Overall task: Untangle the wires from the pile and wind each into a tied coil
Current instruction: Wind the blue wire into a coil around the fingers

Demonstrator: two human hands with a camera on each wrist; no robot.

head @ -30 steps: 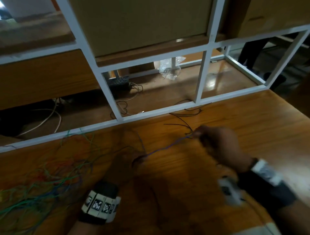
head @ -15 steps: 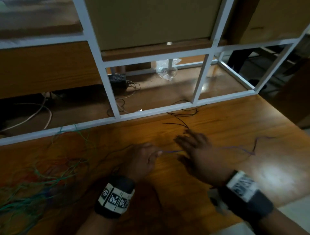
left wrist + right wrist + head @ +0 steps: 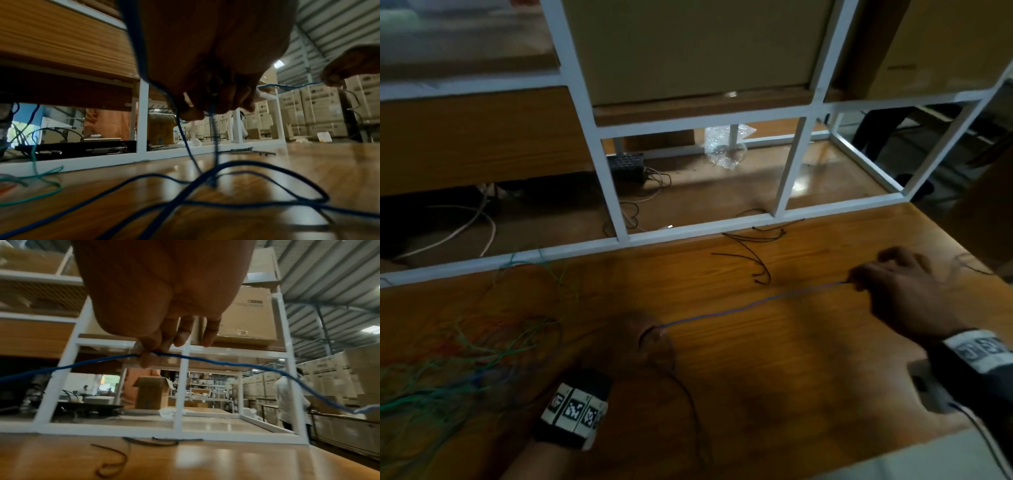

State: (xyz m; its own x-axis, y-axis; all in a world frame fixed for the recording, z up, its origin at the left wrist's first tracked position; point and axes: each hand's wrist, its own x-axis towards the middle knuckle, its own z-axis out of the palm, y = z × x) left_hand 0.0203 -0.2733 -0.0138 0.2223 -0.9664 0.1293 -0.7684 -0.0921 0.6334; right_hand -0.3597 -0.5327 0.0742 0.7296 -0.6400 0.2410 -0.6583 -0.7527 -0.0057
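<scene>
A thin blue wire [image 3: 750,305] runs taut over the wooden table between my two hands. My left hand [image 3: 643,339] grips it at the table's middle, fingers curled round it [image 3: 213,100], with blue loops [image 3: 246,178] hanging below onto the wood. My right hand [image 3: 859,279] pinches the same blue wire [image 3: 216,361] between thumb and forefinger at the right, and its free end trails off to the right. The tangled pile of green, red and blue wires [image 3: 448,359] lies at the left of the table.
Several short black ties [image 3: 753,253] lie on the table near the white metal rack frame [image 3: 619,240]. A black power strip [image 3: 626,168] and cables sit on the lower shelf behind it. A person in white [image 3: 287,399] stands far right among stacked cartons.
My right hand has moved away to the right along the blue wire, drawing it out taut. My left hand has stayed near the table's middle, holding the wire.
</scene>
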